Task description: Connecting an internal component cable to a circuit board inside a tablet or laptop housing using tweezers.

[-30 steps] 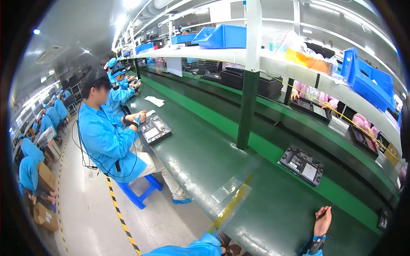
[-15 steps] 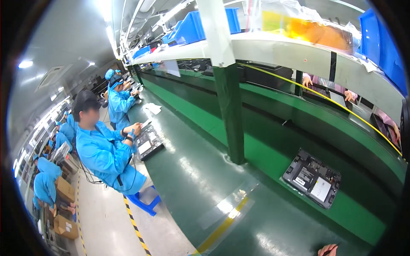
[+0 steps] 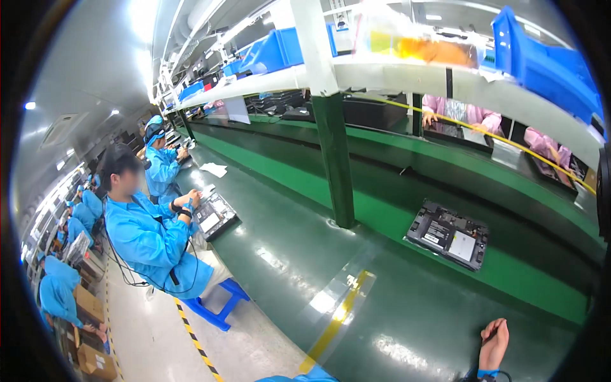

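My right hand (image 3: 495, 336) has come in at the lower right, above the green bench top (image 3: 407, 305). Its fingers are curled together. What they hold, if anything, I cannot make out. A blue cuff and a dark band show at the wrist. Beyond this hand, farther up the bench, an open laptop-like device (image 3: 448, 234) lies flat with its inner boards, black battery and a white panel showing. The hand is apart from it. My left hand is not in view; a patch of blue cloth (image 3: 299, 376) shows at the lower edge.
A green and white post (image 3: 337, 159) rises from the bench. Yellow tape (image 3: 340, 318) crosses the bench. Overhead, a white shelf (image 3: 407, 75) carries blue bins (image 3: 541, 70). At left, a co-worker in blue (image 3: 153, 235) handles another opened device (image 3: 213, 216). People in pink sit across.
The view has shifted, so the bench and device sit differently. My right hand has come higher into view, and its wrist now shows. Blue cloth has appeared at the lower edge.
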The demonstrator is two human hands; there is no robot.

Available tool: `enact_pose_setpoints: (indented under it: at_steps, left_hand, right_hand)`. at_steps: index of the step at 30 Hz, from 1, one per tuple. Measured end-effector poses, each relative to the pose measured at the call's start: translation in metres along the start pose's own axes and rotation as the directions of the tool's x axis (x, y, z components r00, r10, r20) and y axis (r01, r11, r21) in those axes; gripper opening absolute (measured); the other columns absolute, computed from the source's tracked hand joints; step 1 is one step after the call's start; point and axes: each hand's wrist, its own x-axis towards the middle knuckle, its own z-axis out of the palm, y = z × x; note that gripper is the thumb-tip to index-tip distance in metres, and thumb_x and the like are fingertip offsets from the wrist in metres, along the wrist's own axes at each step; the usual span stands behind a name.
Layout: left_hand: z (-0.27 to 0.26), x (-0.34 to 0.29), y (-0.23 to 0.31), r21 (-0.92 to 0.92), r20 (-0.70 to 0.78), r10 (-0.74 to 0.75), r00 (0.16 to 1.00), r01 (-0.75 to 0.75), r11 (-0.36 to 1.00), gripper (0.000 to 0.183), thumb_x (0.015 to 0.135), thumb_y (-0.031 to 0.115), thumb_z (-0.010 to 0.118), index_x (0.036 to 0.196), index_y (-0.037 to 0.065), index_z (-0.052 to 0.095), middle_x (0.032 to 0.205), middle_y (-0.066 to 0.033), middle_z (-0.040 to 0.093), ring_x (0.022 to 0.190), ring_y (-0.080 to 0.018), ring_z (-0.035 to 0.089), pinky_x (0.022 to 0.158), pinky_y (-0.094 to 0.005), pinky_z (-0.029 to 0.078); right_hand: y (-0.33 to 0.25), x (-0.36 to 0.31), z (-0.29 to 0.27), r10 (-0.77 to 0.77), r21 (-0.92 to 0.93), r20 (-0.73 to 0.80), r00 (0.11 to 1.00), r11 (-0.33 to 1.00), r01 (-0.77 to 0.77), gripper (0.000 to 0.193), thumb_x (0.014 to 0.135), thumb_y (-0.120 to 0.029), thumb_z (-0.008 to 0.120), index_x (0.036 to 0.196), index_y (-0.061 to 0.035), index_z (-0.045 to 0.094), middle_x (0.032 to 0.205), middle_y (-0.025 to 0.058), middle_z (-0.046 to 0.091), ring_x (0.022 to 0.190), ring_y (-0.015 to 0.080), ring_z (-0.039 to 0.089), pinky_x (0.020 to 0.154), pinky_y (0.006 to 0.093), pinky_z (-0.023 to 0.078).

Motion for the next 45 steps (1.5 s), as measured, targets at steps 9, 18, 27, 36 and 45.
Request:
enact_pose_setpoints:
  at_steps: [9, 18, 27, 36, 45]
  left_hand:
    - [0.003, -0.047, 0.074, 0.079, 0.035, 0.373, 0.927, -0.375, 0.924, 0.029, 0.093, 0.033, 0.054, 0.090, 0.006, 0.064, 0.088, -0.0175, 0.065, 0.086, -0.0355, 0.065, 0.073, -0.0440, 0.052]
    - [-0.144, 0.021, 0.271, -0.424, 0.075, 0.739, 0.670, -0.649, 0.631, 0.015, 0.092, 0.015, 0.059, 0.093, 0.001, 0.061, 0.084, -0.0119, 0.061, 0.077, -0.0242, 0.061, 0.069, -0.0368, 0.049]
    - [-0.095, 0.263, 0.189, -0.919, -0.165, 0.297, 0.941, -0.255, 0.299, 0.026, 0.103, 0.030, 0.051, 0.110, 0.006, 0.061, 0.081, 0.0012, 0.057, 0.060, -0.0044, 0.050, 0.053, -0.0192, 0.040]
    - [-0.084, 0.270, 0.219, -0.720, -0.184, 0.417, 0.890, -0.411, 0.559, 0.024, 0.094, 0.028, 0.068, 0.105, 0.006, 0.065, 0.082, 0.0064, 0.060, 0.071, -0.0003, 0.046, 0.061, -0.0198, 0.037]
    - [-0.085, 0.275, 0.216, -0.835, -0.121, 0.402, 0.907, -0.312, 0.452, 0.021, 0.094, 0.015, 0.068, 0.108, 0.002, 0.059, 0.087, 0.0007, 0.066, 0.076, -0.0023, 0.056, 0.067, -0.0180, 0.042]
  right_hand:
    - [0.005, 0.007, -0.004, -0.028, 0.047, -0.039, 0.999, 0.998, 0.030, 0.026, 0.103, -0.033, 0.051, 0.093, -0.0088, 0.055, 0.080, 0.0027, 0.055, 0.067, 0.0127, 0.049, 0.063, 0.0282, 0.040]
    - [-0.008, 0.006, -0.013, -0.024, 0.100, 0.031, 0.999, 0.995, 0.021, 0.027, 0.105, -0.021, 0.048, 0.124, -0.0037, 0.051, 0.076, -0.0021, 0.046, 0.063, 0.0082, 0.041, 0.059, 0.0245, 0.034]
    - [0.009, 0.014, -0.022, 0.014, 0.222, 0.078, 0.997, 0.975, -0.031, 0.032, 0.103, -0.033, 0.051, 0.112, -0.0021, 0.055, 0.080, -0.0001, 0.048, 0.070, 0.0117, 0.045, 0.066, 0.0269, 0.038]
    - [0.001, 0.014, -0.017, -0.164, -0.047, -0.109, 0.980, 0.986, 0.160, 0.022, 0.104, -0.022, 0.052, 0.115, -0.0038, 0.058, 0.099, 0.0013, 0.061, 0.084, 0.0076, 0.057, 0.075, 0.0214, 0.046]
    - [-0.023, 0.005, -0.010, -0.119, -0.193, -0.072, 0.990, 0.976, 0.104, 0.029, 0.103, -0.016, 0.051, 0.126, 0.0033, 0.054, 0.115, 0.0118, 0.061, 0.105, 0.0214, 0.059, 0.094, 0.0366, 0.049]
